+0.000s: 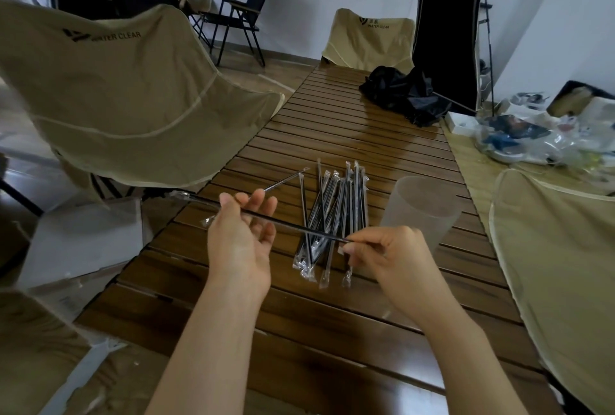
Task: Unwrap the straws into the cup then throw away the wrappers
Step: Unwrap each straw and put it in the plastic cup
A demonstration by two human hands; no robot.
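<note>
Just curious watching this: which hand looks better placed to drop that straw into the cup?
The right hand: it pinches the straw and sits beside the cup. The left hand is farther off.
</note>
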